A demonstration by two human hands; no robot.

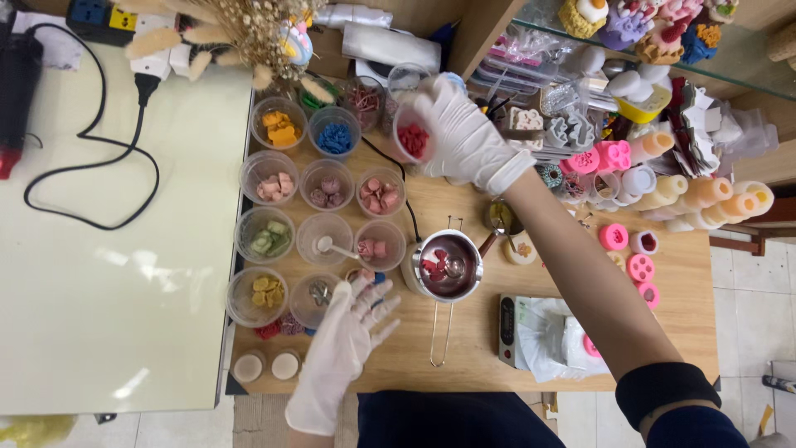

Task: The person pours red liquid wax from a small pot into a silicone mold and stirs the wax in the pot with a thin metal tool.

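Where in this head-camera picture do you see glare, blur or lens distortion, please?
In the head view, soft glare patches lie on the pale table at left. The right hand, lifting a clear cup of red pieces, looks slightly motion-smeared, while the left hand by the tubs is sharper. The small metal pot shows bright reflections on its rim. Wide-angle bending curves the table edges.

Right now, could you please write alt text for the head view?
A gloved right hand holds a cup of red pieces above a wooden table. The left hand hovers beside a small metal pot.
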